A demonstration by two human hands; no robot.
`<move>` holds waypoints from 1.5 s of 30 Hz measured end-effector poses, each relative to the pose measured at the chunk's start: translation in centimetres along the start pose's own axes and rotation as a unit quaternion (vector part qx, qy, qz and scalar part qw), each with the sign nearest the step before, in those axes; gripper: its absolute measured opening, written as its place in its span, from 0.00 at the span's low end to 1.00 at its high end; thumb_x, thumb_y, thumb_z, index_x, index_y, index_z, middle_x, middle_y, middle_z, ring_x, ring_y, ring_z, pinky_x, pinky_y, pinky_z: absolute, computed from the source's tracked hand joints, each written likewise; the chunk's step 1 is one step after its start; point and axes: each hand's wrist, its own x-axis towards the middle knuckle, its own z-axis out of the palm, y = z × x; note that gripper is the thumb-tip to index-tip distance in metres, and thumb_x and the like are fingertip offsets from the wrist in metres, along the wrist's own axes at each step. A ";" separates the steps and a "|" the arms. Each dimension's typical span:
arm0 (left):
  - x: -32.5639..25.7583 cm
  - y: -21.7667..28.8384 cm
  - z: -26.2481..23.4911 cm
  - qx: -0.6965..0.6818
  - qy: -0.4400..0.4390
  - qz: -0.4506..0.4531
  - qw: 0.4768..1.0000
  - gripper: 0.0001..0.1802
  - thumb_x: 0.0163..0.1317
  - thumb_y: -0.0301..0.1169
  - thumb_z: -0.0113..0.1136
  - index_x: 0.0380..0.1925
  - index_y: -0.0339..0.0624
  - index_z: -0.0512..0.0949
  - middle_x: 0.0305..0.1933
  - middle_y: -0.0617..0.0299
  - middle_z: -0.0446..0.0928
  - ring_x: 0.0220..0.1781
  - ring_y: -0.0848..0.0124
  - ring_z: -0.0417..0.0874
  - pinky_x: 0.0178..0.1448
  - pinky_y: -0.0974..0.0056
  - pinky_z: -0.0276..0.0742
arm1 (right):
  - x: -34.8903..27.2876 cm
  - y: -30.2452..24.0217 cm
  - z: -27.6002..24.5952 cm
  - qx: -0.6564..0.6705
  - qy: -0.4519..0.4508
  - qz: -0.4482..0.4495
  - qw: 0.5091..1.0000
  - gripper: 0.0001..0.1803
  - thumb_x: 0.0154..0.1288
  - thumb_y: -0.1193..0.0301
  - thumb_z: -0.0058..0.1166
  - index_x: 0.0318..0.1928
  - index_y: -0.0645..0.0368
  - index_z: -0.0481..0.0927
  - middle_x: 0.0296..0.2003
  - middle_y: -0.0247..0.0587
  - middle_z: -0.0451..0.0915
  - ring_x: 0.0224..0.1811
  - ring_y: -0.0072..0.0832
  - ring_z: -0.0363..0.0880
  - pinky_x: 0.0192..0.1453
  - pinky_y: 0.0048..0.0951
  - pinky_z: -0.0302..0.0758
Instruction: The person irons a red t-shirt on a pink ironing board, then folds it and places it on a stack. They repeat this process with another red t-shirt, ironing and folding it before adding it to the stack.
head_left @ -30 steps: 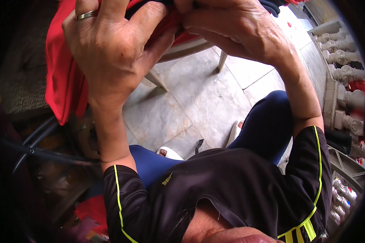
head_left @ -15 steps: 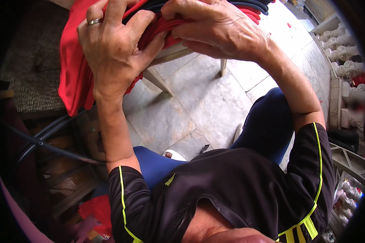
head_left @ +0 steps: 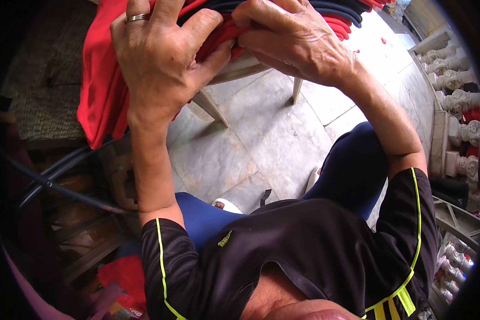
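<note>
A stack of folded red cloth and dark navy cloth lies at the top of the view on a pale plastic stool or chair. Red fabric hangs down from its left side. My left hand, with a ring on one finger, is closed on the near edge of the red cloth, its thumb and forefinger pinching a fold. Close beside it, my right hand has its fingers bent and pressed onto the same red edge. The fingertips of both hands are partly hidden by the cloth and the frame's top edge.
Crossed dark metal bars stand at the left, beneath a grey woven-looking surface. Another red cloth lies low at the left. White balusters line the right. My legs straddle the pale tiled floor.
Both hands sit slightly further right in view, along with the cloth stack. They keep the same closed hold on the red edge.
</note>
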 end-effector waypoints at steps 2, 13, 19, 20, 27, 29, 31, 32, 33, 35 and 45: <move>-0.2 -0.1 -0.3 -0.008 -0.011 -0.013 1.000 0.18 0.40 0.40 0.76 0.34 0.53 0.85 0.51 0.62 0.77 0.55 0.56 0.75 0.54 0.52 0.71 | 0.6 -0.5 -0.3 0.007 -0.020 0.029 0.999 0.05 0.57 0.70 0.61 0.31 0.58 0.80 0.44 0.41 0.79 0.42 0.42 0.75 0.45 0.44 0.73; 1.6 -1.3 -2.6 -0.243 -0.016 -0.111 0.963 0.20 0.43 0.32 0.79 0.38 0.45 0.83 0.56 0.52 0.75 0.50 0.55 0.80 0.54 0.53 0.82 | 1.4 -0.7 -1.4 0.097 -0.003 0.074 0.993 0.17 0.40 0.70 0.70 0.36 0.52 0.82 0.36 0.28 0.76 0.33 0.27 0.74 0.40 0.36 0.72; 3.4 -3.1 -2.1 -0.282 -0.067 -0.231 0.929 0.29 0.57 0.44 0.72 0.59 0.50 0.79 0.57 0.52 0.76 0.52 0.58 0.79 0.52 0.51 0.76 | 5.2 0.6 -6.0 0.144 0.089 0.124 0.978 0.16 0.43 0.71 0.69 0.37 0.54 0.84 0.38 0.35 0.80 0.30 0.26 0.77 0.29 0.28 0.70; 4.0 -3.6 -2.6 -0.269 -0.151 -0.206 0.929 0.28 0.59 0.48 0.69 0.58 0.50 0.80 0.58 0.55 0.77 0.53 0.58 0.77 0.54 0.51 0.73 | 5.7 1.2 -5.9 0.083 0.091 0.179 0.976 0.18 0.42 0.71 0.70 0.39 0.55 0.85 0.40 0.37 0.80 0.33 0.30 0.78 0.34 0.31 0.73; 1.9 -1.8 -2.6 -0.336 -0.105 -0.204 0.914 0.32 0.49 0.35 0.75 0.58 0.58 0.80 0.62 0.67 0.78 0.63 0.63 0.76 0.62 0.51 0.71 | 6.4 1.9 -5.7 0.016 -0.158 0.373 0.914 0.27 0.63 0.55 0.59 0.60 0.53 0.80 0.59 0.45 0.78 0.65 0.50 0.71 0.69 0.50 0.62; 1.7 -0.6 -3.1 -0.354 -0.093 -0.240 0.899 0.36 0.48 0.34 0.75 0.61 0.58 0.77 0.66 0.69 0.76 0.69 0.63 0.73 0.67 0.48 0.69 | 6.2 2.0 -6.2 0.013 -0.178 0.371 0.912 0.27 0.68 0.52 0.51 0.61 0.52 0.80 0.61 0.45 0.77 0.66 0.50 0.70 0.69 0.49 0.61; 1.8 -0.1 -4.4 -0.365 -0.117 -0.247 0.890 0.40 0.46 0.33 0.76 0.64 0.57 0.76 0.71 0.69 0.71 0.75 0.61 0.67 0.73 0.45 0.63 | 4.9 2.0 -5.8 -0.013 -0.168 0.351 0.921 0.29 0.71 0.47 0.45 0.61 0.52 0.80 0.63 0.45 0.76 0.68 0.49 0.69 0.71 0.49 0.59; 1.3 0.3 -4.4 -0.384 -0.121 -0.246 0.882 0.42 0.44 0.34 0.77 0.64 0.56 0.76 0.73 0.69 0.68 0.77 0.61 0.63 0.75 0.43 0.59 | 4.6 1.7 -5.8 -0.003 -0.151 0.351 0.924 0.32 0.74 0.44 0.38 0.62 0.51 0.80 0.65 0.44 0.75 0.70 0.49 0.68 0.71 0.49 0.59; 0.7 0.3 -4.3 -0.378 -0.130 -0.239 0.885 0.49 0.42 0.34 0.78 0.69 0.54 0.70 0.73 0.65 0.67 0.76 0.60 0.64 0.74 0.44 0.60 | 4.7 1.5 -5.4 0.006 -0.144 0.348 0.926 0.33 0.76 0.43 0.35 0.63 0.51 0.80 0.66 0.45 0.74 0.70 0.49 0.68 0.73 0.50 0.57; 1.1 0.4 -4.9 -0.419 -0.137 -0.305 0.844 0.55 0.41 0.36 0.79 0.73 0.49 0.63 0.75 0.59 0.63 0.73 0.59 0.66 0.72 0.46 0.61 | 3.9 2.0 -6.3 0.099 -0.156 0.397 0.899 0.31 0.78 0.46 0.35 0.64 0.52 0.79 0.67 0.46 0.74 0.71 0.48 0.67 0.74 0.50 0.58; -0.7 1.7 -7.4 -0.283 -0.240 -0.330 0.868 0.54 0.47 0.36 0.73 0.76 0.61 0.58 0.83 0.52 0.45 0.83 0.46 0.45 0.79 0.36 0.50 | 5.4 0.9 -4.0 -0.078 -0.298 0.409 0.859 0.33 0.77 0.47 0.36 0.78 0.40 0.59 0.79 0.41 0.51 0.79 0.49 0.51 0.77 0.54 0.50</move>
